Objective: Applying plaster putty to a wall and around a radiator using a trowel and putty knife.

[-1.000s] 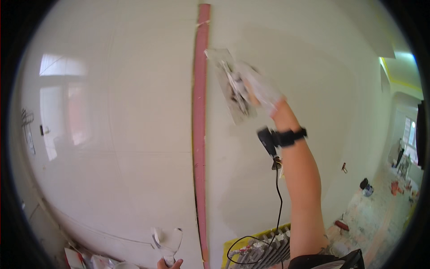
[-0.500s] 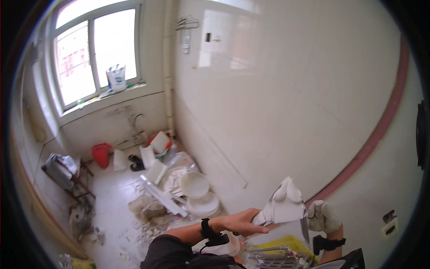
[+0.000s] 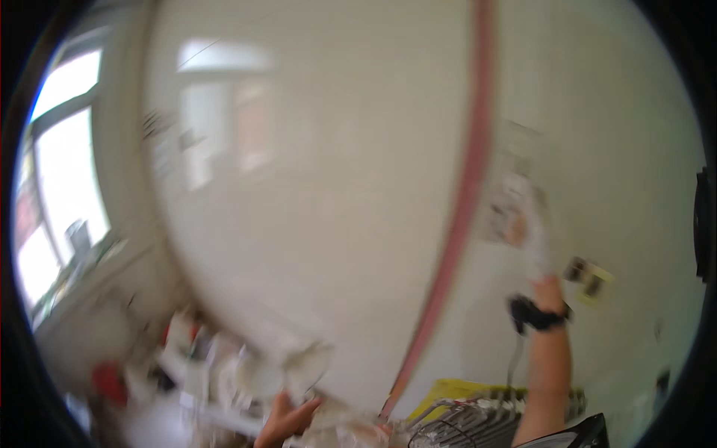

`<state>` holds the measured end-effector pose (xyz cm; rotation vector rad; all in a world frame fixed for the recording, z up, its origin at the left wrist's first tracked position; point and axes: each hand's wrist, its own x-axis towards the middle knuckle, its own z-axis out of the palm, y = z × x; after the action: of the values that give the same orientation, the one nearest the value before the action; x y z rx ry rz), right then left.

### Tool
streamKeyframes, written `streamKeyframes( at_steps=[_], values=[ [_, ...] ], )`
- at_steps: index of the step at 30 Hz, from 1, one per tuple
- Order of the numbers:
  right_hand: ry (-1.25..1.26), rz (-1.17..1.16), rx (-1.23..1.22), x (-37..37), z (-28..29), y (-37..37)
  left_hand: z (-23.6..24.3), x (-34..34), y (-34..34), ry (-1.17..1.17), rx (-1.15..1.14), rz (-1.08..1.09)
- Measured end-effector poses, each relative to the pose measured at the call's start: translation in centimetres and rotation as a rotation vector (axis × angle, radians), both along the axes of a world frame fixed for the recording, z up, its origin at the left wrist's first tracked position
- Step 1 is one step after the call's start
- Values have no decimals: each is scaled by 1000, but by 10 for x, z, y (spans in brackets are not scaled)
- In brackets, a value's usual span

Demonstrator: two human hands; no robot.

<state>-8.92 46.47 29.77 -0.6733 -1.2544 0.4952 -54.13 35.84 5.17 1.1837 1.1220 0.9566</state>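
Observation:
My left hand is low in the view, its thumb pointing right and its fingers closed. Just above it is a broad putty knife with white plaster on it, blurred and apparently in its grip. My right arm reaches up to the wall on the right, a black strap around its wrist. The pale-gloved right hand is at the wall beside a greyish patch. Motion smears its fingers, so whether it holds a tool cannot be made out.
A yellow-framed wall box is right of my right forearm. A red strip runs down the wall. Below are metal bars with a yellow sheet. Rubble, pale basins and a red container lie lower left, under the window.
The view has swung right. My right hand has risen from beside the putty knife to the wall. My left hand and the putty knife now appear lower and further left.

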Motion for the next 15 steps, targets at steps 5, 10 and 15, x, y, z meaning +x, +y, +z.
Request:
streamKeyframes(
  at_steps=[5,10,15],
  values=[
    [-425,-1032,238,-1,122,-2,-49,34,7,155,8,155],
    [-409,-1177,281,-4,163,-7,3,45,-30,-30,-203,68],
    [-529,-1061,295,-36,177,9,-51,30,-6,-33,-110,169]
  ],
)
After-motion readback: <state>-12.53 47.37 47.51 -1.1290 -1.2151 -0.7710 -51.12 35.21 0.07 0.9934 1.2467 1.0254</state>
